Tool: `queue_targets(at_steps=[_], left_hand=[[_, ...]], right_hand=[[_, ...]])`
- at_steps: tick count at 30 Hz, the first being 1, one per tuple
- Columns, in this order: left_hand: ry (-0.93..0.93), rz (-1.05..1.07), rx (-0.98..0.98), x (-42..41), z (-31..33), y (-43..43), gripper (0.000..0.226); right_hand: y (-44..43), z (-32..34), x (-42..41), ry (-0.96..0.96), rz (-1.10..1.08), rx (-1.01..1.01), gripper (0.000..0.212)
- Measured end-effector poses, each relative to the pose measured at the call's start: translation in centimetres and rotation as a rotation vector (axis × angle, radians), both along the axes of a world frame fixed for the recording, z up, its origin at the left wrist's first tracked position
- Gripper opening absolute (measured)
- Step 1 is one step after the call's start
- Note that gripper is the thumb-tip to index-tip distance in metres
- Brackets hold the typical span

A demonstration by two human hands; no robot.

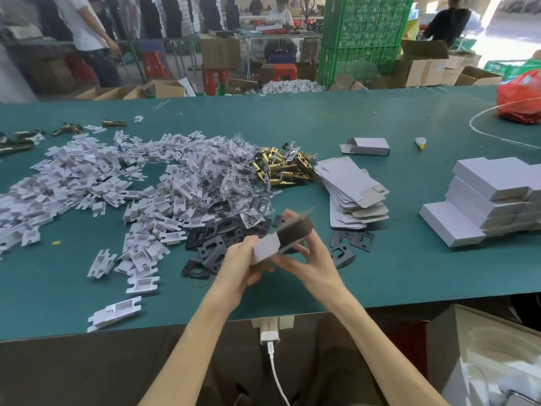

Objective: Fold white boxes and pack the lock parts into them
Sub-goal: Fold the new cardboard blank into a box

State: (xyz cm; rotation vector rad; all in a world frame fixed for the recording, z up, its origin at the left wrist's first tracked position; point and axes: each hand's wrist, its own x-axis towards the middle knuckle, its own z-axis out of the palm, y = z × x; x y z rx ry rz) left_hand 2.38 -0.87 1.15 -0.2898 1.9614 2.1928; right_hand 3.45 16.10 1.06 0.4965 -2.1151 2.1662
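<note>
Green tabletop [380, 273], seen from above and across.

- Left half of the frame: a broad heap of white plastic inserts [87, 183], with stray ones trailing toward the near edge.
- Centre, touching that heap: a mound of small clear bags [225, 177].
- Just right of the bags: a pile of brass latches [281, 167].
- Below the bags: loose black plates [210, 238], directly behind and beside the hands. Some are hidden by the fingers and by the box being worked.
- Right of centre: a slumped stack of flat box blanks [351, 189].
- Above the blanks: one folded box [367, 146] lying with its end flap open.
- Right edge: a stack of closed white boxes [491, 200].
- Upper right: a red bag [521, 98].
- Near edge of the tabletop: a white charger [269, 336] with its cable hanging down.

Both bare forearms reach up from the bottom of the frame and meet just below centre. A white box [281, 238] is held between the hands, above the tabletop and tilted up to the right. It is motion-blurred, with a pale panel at its near end and a dark, shadowed face beyond.

- Left hand [243, 265]: fingers curled round the near end of the box.
- Right hand [310, 259]: cradles the box from below and the right, fingers wrapped up its far side.

The hands are close together, both clamped on the box. The blur hides which flaps are folded.
</note>
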Motion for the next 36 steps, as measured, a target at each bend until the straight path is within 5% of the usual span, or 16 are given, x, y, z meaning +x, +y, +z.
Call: queue_targets(at_steps=[2, 6, 9, 13, 31, 36], left_hand=[[0.030, -0.038, -0.070, 0.3, 0.3, 0.3, 0.053], [0.221, -0.090, -0.214, 0.5, -0.1, 0.2, 0.069], [0.345, -0.237, -0.193, 0.9, -0.7, -0.3, 0.043], [0.418, -0.275, -0.122, 0.6, -1.8, -0.1, 0.044], [0.308, -0.041, -0.126, 0.5, -3.4, 0.1, 0.039], [0.285, -0.040, -0.135, 0.4, -3.6, 0.0, 0.038]], right_hand=[[-0.2, 0.7, -0.1, 0.015, -0.038, -0.025, 0.047], [0.4, 0.5, -0.4, -0.036, -0.198, 0.038, 0.044], [1.0, -0.4, -0.2, -0.070, -0.226, 0.069, 0.045], [1.0, -0.8, 0.5, 0.003, -0.226, 0.213, 0.045], [3.5, 0.3, -1.9, -0.023, -0.071, 0.430, 0.043], [4.3, 2.1, -10.4, -0.001, -0.222, 0.735, 0.038]])
